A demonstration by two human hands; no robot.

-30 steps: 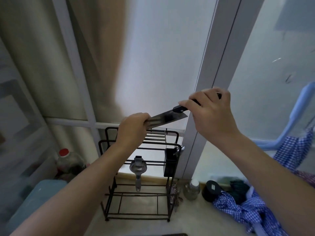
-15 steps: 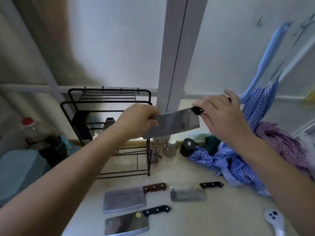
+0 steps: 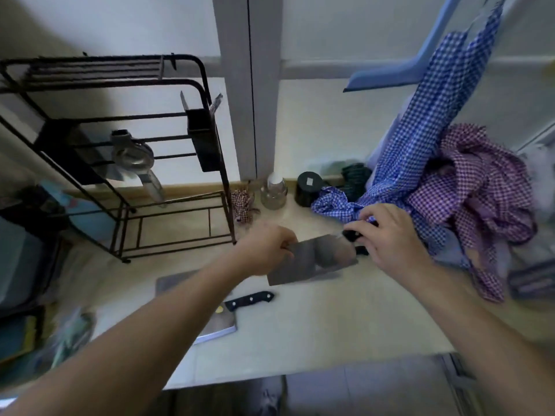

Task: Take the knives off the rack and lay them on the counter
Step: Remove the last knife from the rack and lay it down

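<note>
Three cleavers (image 3: 312, 261) (one held), one rack (image 3: 120, 157), two hands (image 3: 390, 235).

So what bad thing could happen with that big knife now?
The left hand pinches the bare blade of the cleaver while the right hand holds the handle, so a slip could cut the fingers. It is also coming down over knives already on the counter, like the black-handled knife, and could knock against them. The checked cloth lies close by and might snag it.

One head-worn wide view looks steeply down, close over the counter (image 3: 345, 319)
</note>
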